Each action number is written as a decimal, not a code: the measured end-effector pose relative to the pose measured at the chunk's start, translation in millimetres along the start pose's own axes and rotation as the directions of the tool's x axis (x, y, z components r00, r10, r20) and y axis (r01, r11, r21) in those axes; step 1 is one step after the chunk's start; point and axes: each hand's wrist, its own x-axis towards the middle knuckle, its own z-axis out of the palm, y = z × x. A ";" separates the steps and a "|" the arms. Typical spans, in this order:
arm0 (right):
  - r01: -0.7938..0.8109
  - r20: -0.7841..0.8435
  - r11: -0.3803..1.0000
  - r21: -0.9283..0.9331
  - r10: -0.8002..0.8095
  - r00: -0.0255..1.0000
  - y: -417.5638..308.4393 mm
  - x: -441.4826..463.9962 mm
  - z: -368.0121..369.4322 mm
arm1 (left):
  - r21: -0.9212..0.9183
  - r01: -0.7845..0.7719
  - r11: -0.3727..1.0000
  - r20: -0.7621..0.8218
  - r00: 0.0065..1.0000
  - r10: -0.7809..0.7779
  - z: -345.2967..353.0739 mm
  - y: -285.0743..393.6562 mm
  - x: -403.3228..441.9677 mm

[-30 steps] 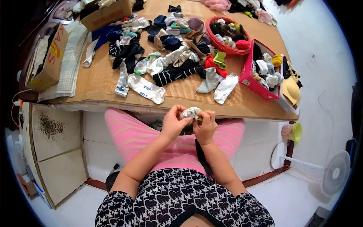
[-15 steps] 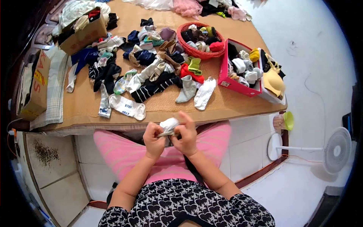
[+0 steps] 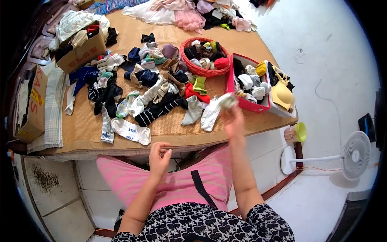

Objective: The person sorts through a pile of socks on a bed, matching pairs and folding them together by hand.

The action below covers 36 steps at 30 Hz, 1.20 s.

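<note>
My right hand (image 3: pixel 234 123), smeared by motion, holds a small rolled white-grey sock (image 3: pixel 228 101) at the front wall of the pink box (image 3: pixel 252 103). Several balled socks in white, grey and yellow fill that box. Just left of the hand, a white ribbed sock (image 3: pixel 210 115) lies flat beside a grey sock (image 3: pixel 193 109). My left hand (image 3: pixel 160 158) hovers over my lap by the bed edge, fingers loosely bent and apart, with nothing in it. Nearest to it on the bed is a white sock with blue lettering (image 3: pixel 131 131).
A red woven basket (image 3: pixel 201 71) of rolled socks stands behind the pink box. Loose socks (image 3: pixel 153 86) are heaped mid-bed. Cardboard boxes (image 3: pixel 82 52) stand at left. A beige bra (image 3: pixel 283 97) lies right of the pink box; a white fan (image 3: pixel 355 155) stands on the floor.
My right hand has moved from my lap up and right to the pink box with the rolled sock. My left hand has let go of the sock and stayed over my lap.
</note>
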 end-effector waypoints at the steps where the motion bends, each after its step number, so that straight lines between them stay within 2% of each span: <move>1: 0.156 0.135 0.988 -0.016 -0.153 0.979 -20.1 19.0 0.2 | -0.023 0.042 0.999 -0.038 0.998 -0.043 -2.9 0.4 1.4; 2: 0.202 0.145 0.979 -0.036 -0.195 0.970 -35.1 33.2 -5.6 | -0.022 0.050 0.998 -0.043 0.998 -0.051 -4.3 -3.0 1.8; 3: 0.159 0.066 0.987 0.028 -0.161 0.985 -46.4 42.4 -0.7 | -0.048 0.034 0.998 -0.068 0.997 -0.038 -6.0 -11.5 6.2; 4: 0.213 0.049 0.975 0.057 -0.216 0.975 -47.2 41.0 13.3 | -0.060 0.022 0.998 -0.109 0.994 -0.028 -14.1 -21.8 9.5; 5: 0.184 0.119 0.983 0.019 -0.185 0.976 -43.0 40.4 16.0 | 0.072 -0.002 0.997 -0.131 0.991 0.012 -19.4 -31.9 12.8; 6: 0.165 0.124 0.984 -0.070 -0.156 0.980 -30.0 35.6 19.4 | 0.017 0.053 0.998 -0.154 0.987 -0.050 -24.4 -40.8 14.1; 7: 0.174 0.125 0.952 -0.251 -0.146 0.981 -12.2 24.9 27.8 | 0.089 0.016 0.996 -0.217 0.976 0.004 -28.6 -29.7 17.3; 9: 0.147 0.216 0.882 -0.447 -0.053 0.975 39.3 5.1 36.3 | 0.090 0.005 0.996 -0.290 0.957 0.021 -45.5 -32.4 28.2; 10: 0.152 0.264 0.792 -0.592 0.013 0.964 67.2 -6.3 33.5 | 0.034 0.037 0.999 -0.350 0.936 -0.023 -53.2 -33.0 32.7; 11: 0.194 0.346 0.735 -0.650 0.058 0.937 97.8 -15.7 31.3 | 0.063 0.019 0.998 -0.407 0.913 0.008 -64.8 -29.9 38.7; 12: 0.246 0.390 0.610 -0.753 0.114 0.914 123.4 -27.3 28.5 | 0.085 0.002 0.996 -0.452 0.891 0.036 -75.7 -26.9 45.8; 13: 0.453 0.534 0.423 -0.784 0.091 0.840 133.0 -47.6 45.1 | 0.169 -0.012 0.986 -0.483 0.871 0.093 -90.0 -29.3 52.3; 15: 0.681 0.738 0.318 -0.659 0.099 0.668 160.1 -65.3 59.8 | 0.340 -0.042 0.940 -0.506 0.834 0.220 -123.0 -40.4 69.3; 16: 0.680 0.741 0.328 -0.656 0.106 0.664 170.5 -69.8 69.1 | 0.347 -0.027 0.938 -0.538 0.813 0.222 -140.8 -42.5 79.0; 17: 0.788 0.828 0.258 -0.559 0.132 0.545 179.5 -71.7 78.1 | 0.351 -0.041 0.935 -0.555 0.795 0.244 -159.5 -44.4 88.6; 18: 0.876 0.894 0.189 -0.443 0.166 0.416 186.1 -71.7 83.9 | 0.521 -0.041 0.853 -0.553 0.744 0.373 -180.7 -52.0 102.5; 19: 0.876 0.894 0.193 -0.442 0.170 0.414 195.0 -69.2 83.0 | 0.467 0.086 0.880 -0.611 0.751 0.250 -200.5 -54.6 114.5; 21: 0.955 0.905 0.022 -0.296 0.326 0.273 213.0 -64.4 74.3 | 0.708 0.235 0.665 -0.597 0.702 0.388 -251.6 -79.7 141.4; 23: 0.943 0.886 0.016 -0.333 0.348 0.307 213.8 -61.2 76.6 | 0.687 0.385 0.616 -0.652 0.700 0.291 -290.5 -81.1 166.5; 25: 0.935 0.874 -0.001 -0.355 0.356 0.332 215.1 -61.0 76.3 | 0.789 0.417 0.450 -0.599 0.683 0.417 -332.0 -109.4 192.0; 27: 0.937 0.878 -0.012 -0.349 0.344 0.332 217.3 -57.5 75.8 | 0.823 0.444 0.354 -0.560 0.738 0.377 -355.1 -100.0 206.4; 28: 0.941 0.885 -0.012 -0.338 0.335 0.322 218.8 -57.3 74.4 | 0.826 0.437 0.354 -0.554 0.746 0.370 -367.5 -100.2 212.8; 30: 0.934 0.883 -0.003 -0.357 0.324 0.338 223.4 -56.0 71.2 | 0.736 0.485 0.471 -0.597 0.793 0.117 -383.2 -101.8 226.5; 31: 0.934 0.889 0.007 -0.357 0.311 0.337 224.7 -55.5 70.5 | 0.662 0.605 0.442 -0.627 0.770 -0.116 -384.6 -92.9 232.4; 32: 0.934 0.894 0.018 -0.357 0.298 0.336 225.2 -54.5 68.9 | 0.665 0.603 0.441 -0.618 0.775 -0.129 -381.9 -91.8 236.2; 35: 0.933 0.889 0.011 -0.360 0.306 0.340 223.5 -54.8 70.3 | 0.755 0.624 0.201 -0.642 0.766 0.032 -378.7 -95.9 234.0; 36: 0.931 0.887 0.014 -0.366 0.308 0.344 224.5 -54.6 70.0 | 0.757 0.624 0.196 -0.640 0.768 0.029 -377.7 -98.8 230.5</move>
